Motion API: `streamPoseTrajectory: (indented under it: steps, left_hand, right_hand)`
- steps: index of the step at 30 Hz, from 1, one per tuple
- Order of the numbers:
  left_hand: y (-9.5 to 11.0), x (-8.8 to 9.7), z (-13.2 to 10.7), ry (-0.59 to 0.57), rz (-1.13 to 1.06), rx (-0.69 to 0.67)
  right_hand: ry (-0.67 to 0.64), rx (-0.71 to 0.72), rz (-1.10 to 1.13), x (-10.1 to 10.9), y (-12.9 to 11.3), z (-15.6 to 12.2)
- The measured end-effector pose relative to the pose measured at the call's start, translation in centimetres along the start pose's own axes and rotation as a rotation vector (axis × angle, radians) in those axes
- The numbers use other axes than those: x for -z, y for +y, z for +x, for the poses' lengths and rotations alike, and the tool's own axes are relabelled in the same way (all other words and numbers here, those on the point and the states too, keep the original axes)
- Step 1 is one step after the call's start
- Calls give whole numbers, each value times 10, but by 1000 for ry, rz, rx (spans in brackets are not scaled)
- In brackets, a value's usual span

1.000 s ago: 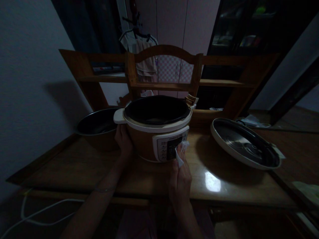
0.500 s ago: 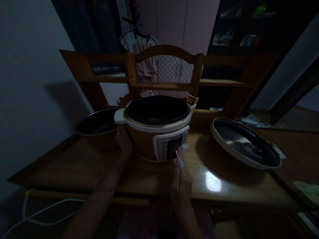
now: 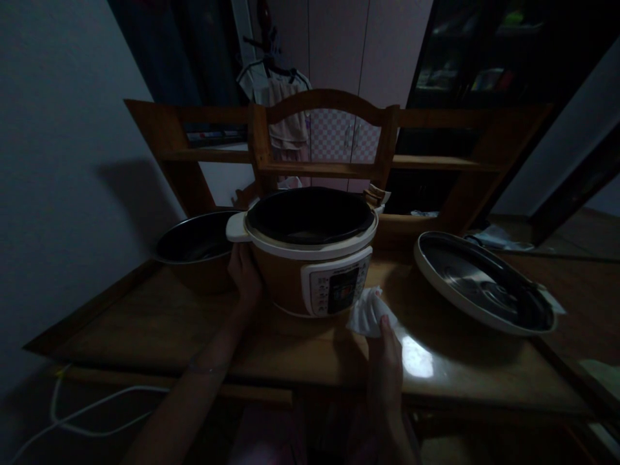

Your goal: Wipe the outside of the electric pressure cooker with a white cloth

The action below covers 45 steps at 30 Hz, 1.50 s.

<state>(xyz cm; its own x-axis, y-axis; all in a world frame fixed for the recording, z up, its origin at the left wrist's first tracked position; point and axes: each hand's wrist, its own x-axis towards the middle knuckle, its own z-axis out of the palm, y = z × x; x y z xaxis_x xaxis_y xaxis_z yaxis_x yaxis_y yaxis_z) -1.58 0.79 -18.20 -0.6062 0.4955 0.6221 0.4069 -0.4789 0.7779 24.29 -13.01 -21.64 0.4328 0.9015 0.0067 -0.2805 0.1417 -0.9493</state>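
Note:
An electric pressure cooker (image 3: 283, 278) stands lidless on the wooden table, its dark inside showing and its control panel (image 3: 336, 287) turned towards me. Under the pale side handle (image 3: 237, 229), my left hand (image 3: 246, 278) is held against the cooker's left side, its fingertips partly hidden. My right hand (image 3: 386, 352) pinches a crumpled white tissue (image 3: 369, 316), which hangs just in front of the panel's lower right corner. Whether the tissue touches the cooker I cannot tell.
A dark inner pot (image 3: 198, 258) stands left of the cooker. To the right, the round lid (image 3: 436, 284) lies with its metal underside up. A wooden shelf frame (image 3: 320, 169) rises along the table's back edge. A white cable (image 3: 92, 431) loops at lower left.
My right hand has moved right and down from the panel with the tissue, which now shows more spread out. My left hand stays at the cooker's side. The view has shifted slightly.

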Motion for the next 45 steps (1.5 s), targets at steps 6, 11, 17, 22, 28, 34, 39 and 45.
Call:
streamPoseTrajectory:
  steps: [6, 11, 17, 22, 28, 34, 39, 45]
  left_hand:
    - [2, 1, -1, -10, -11, -1]
    - [2, 0, -1, -5, -13, -10]
    - [-1, 0, 0, -1, 18, -5]
    - [-1, 0, -1, -8, 5, -30]
    - [-3, -1, 1, 2, -3, -23]
    - [-2, -1, 0, -3, 3, -28]
    - [-2, -1, 0, 3, 9, -24]
    - [-3, 0, 0, -8, -11, -21]
  right_hand:
    - [4, -25, -65, 0, 4, -2]
    - [-63, -35, -103, -7, 0, -10]
    - [-119, 39, -232, -17, 5, -24]
    - [-106, 95, -378, -23, 23, -37]
    - [-169, 184, -382, -33, 21, -53]
    - [-217, 178, -378, -36, 23, -65]
    - [-235, 191, -323, -37, 29, -77]
    - [-265, 237, -307, -42, 26, -88]
